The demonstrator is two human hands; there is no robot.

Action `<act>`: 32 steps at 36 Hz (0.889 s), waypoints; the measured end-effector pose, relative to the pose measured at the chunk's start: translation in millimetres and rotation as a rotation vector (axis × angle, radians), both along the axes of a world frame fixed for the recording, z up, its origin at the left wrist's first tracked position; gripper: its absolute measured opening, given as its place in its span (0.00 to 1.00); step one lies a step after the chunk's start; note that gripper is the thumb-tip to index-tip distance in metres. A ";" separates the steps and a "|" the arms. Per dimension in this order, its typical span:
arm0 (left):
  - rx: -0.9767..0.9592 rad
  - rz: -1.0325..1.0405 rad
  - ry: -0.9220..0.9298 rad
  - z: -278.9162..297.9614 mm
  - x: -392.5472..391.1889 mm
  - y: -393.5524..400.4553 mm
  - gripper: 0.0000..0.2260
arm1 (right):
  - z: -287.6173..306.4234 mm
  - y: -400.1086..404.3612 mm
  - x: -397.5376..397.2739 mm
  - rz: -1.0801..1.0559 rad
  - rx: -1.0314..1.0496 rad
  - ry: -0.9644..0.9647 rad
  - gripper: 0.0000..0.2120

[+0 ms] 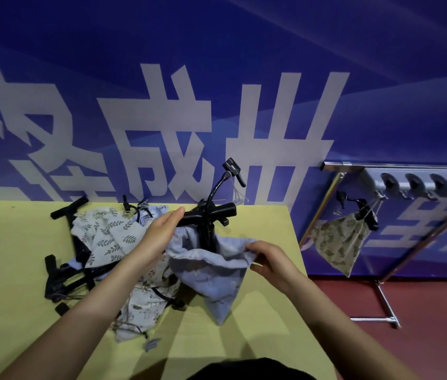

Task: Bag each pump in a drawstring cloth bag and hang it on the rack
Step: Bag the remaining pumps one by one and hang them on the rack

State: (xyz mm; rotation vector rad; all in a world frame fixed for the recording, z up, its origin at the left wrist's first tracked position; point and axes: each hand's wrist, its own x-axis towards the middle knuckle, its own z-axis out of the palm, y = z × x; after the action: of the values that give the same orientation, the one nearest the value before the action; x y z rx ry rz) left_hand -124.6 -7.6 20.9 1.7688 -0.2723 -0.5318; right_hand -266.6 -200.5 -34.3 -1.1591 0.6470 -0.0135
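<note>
A black pump (208, 215) stands upright with its lower body inside a pale blue cloth bag (211, 272); its T-handle and hose stick out above the mouth. My left hand (159, 237) grips the left end of the handle. My right hand (269, 259) pinches the bag's rim on the right and holds the mouth wide. On the yellow table (11, 270) to the left lie more black pumps (60, 278) tangled with a leaf-print bag (107, 234) and a beige printed bag (145, 305). A silver rack (397, 174) stands at the right.
One leaf-print bag (340, 242) with a pump handle poking out hangs from the rack's row of hooks. The rack's feet rest on a red floor (422, 311). A blue wall with large white characters runs behind the table. The table's right edge is close to my right hand.
</note>
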 end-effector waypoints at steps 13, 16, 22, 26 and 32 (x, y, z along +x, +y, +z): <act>0.046 -0.017 -0.219 3.9 -6.6 1.1 0.09 | 19.8 -20.3 1.4 -0.043 -0.939 0.114 0.11; 0.091 0.010 -0.287 7.4 3.0 1.3 0.11 | 23.5 -12.6 1.0 -0.060 -0.557 0.059 0.11; 0.161 -0.086 -0.371 11.0 16.5 12.3 0.09 | 44.3 -3.2 14.4 -0.137 -0.120 -0.215 0.16; 0.231 -0.228 -0.455 9.0 16.1 16.3 0.10 | 58.6 -6.0 28.9 -0.225 -0.338 -0.229 0.07; 0.160 -0.311 -0.387 6.6 3.5 14.3 0.07 | 63.2 -8.4 37.3 0.127 -0.593 -0.267 0.21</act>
State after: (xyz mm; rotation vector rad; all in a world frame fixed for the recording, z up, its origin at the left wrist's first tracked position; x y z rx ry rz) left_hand -121.1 6.6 27.5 1.9929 -0.8032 -0.4341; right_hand -229.3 -208.9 29.0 -1.7323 0.3324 -0.2629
